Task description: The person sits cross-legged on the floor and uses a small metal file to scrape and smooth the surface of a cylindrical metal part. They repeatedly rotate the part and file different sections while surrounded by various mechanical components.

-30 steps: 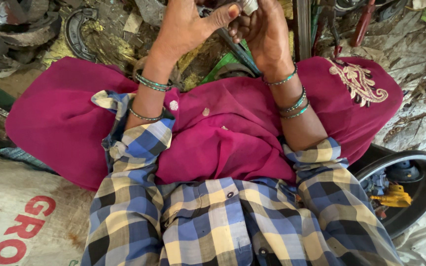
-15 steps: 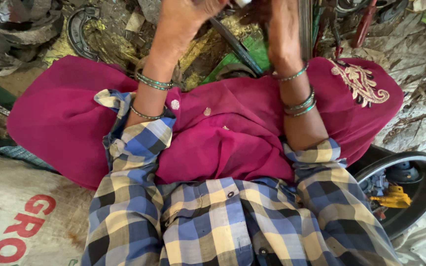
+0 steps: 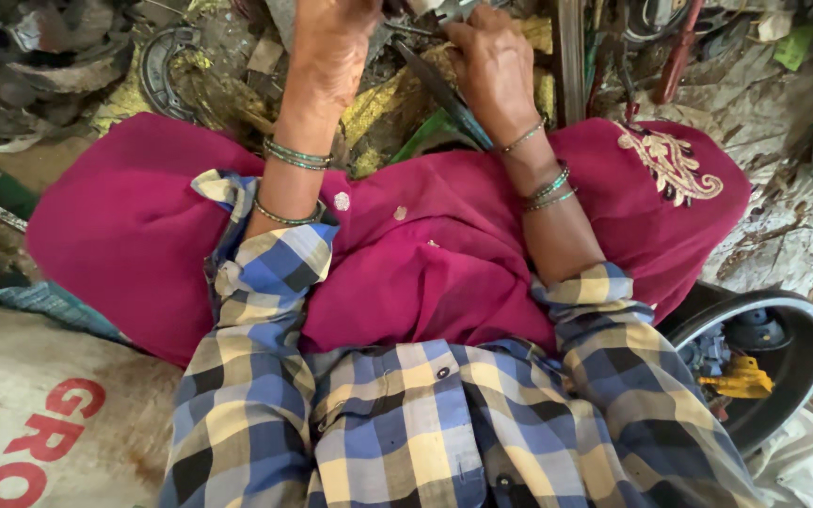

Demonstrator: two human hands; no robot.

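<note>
— What's changed since the last frame?

— Both hands have lifted a little farther from me, so the small metal piece (image 3: 446, 9) between them now sits at the very top edge of my view. A moment ago more of it showed.

— How are the hands set?

— My left hand (image 3: 331, 47) is raised at the far left of centre, its fingers cut off by the frame, so I cannot tell how wide or closed it is. My right hand (image 3: 493, 66) is curled, fingers folded inward, closed around the dark thin tool (image 3: 444, 94), which slants down toward the near right across the maroon cloth (image 3: 406, 245) over my lap.

— And the metal piece?

— Just above the right hand's knuckles, touching or nearly touching both hands; I cannot tell which one grips it.

— What lies around?

— Green bangles (image 3: 295, 155) on the left wrist, more on the right. Scrap metal and rubble (image 3: 39, 66) on the floor at the far left. A black round tub (image 3: 783, 376) with a yellow part (image 3: 741, 378) at the near right, and a white sack (image 3: 30, 414) at the near left.
</note>
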